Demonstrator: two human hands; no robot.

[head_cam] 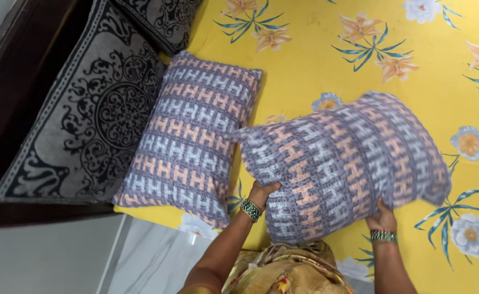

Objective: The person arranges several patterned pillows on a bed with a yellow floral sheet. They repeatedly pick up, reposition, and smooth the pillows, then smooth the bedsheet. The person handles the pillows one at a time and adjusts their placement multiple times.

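Yellow floral bedsheet [315, 60]; both hands [261, 193] [382, 218] grip patterned purple pillow [343, 163].

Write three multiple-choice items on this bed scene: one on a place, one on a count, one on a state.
1. Where does the flat patterned pillow lie?
A. between the grey cushion and the held pillow
B. on the floor
C. on top of the held pillow

2. How many purple-and-peach patterned pillows show?
A. one
B. two
C. four

3. What are the hands doing?
A. both empty
B. only one touches a pillow
C. the left hand and right hand both grip one pillow

Answers: 1 A, it rests on the yellow sheet beside the cushion; 2 B, one flat, one held; 3 C, fingers clasp its lower edge.
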